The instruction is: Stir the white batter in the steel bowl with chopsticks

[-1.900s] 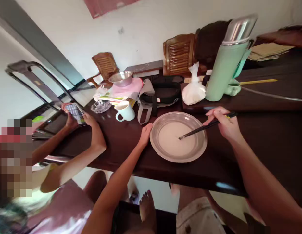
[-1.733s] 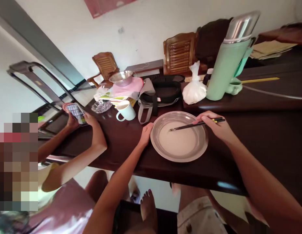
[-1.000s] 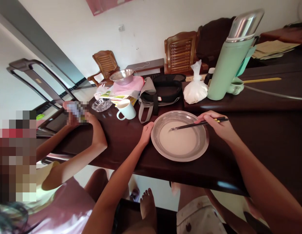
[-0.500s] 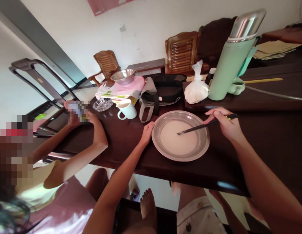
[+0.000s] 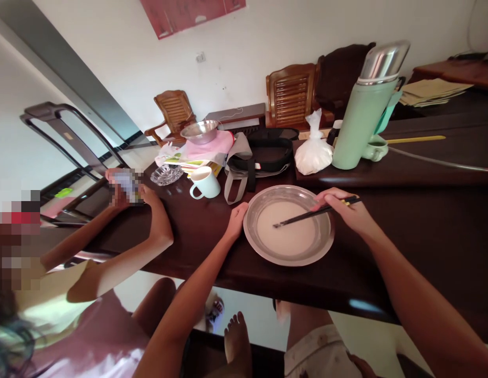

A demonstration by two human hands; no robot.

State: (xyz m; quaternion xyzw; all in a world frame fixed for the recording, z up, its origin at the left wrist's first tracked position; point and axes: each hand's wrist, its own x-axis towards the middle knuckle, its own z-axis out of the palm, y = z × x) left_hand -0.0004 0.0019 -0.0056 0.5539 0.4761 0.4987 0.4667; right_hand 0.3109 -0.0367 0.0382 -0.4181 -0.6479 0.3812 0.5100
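A wide metal bowl (image 5: 252,239) stands on the dark table in front of me, with a pale, milky liquid (image 5: 287,239) in it. My left hand (image 5: 236,218) is closed on the bowl's left rim. In my right hand (image 5: 344,207) is a pair of black chopsticks (image 5: 303,215), gripped near the upper end. Their tips reach into the liquid left of the bowl's middle. Behind the bowl, a tied plastic bag of white powder (image 5: 314,155) sits beside a green thermos (image 5: 362,126).
A white mug (image 5: 207,184), a glass dish (image 5: 165,175), a grey and black strap bag (image 5: 263,157) and a steel basin (image 5: 200,132) stand behind on the left. A green cup (image 5: 375,149) is by the thermos. Another person's arms (image 5: 157,226) rest at the table's left.
My right hand and the chopsticks have moved left, and the tips have shifted left through the liquid. The view has tilted up slightly. My left hand stays at the rim.
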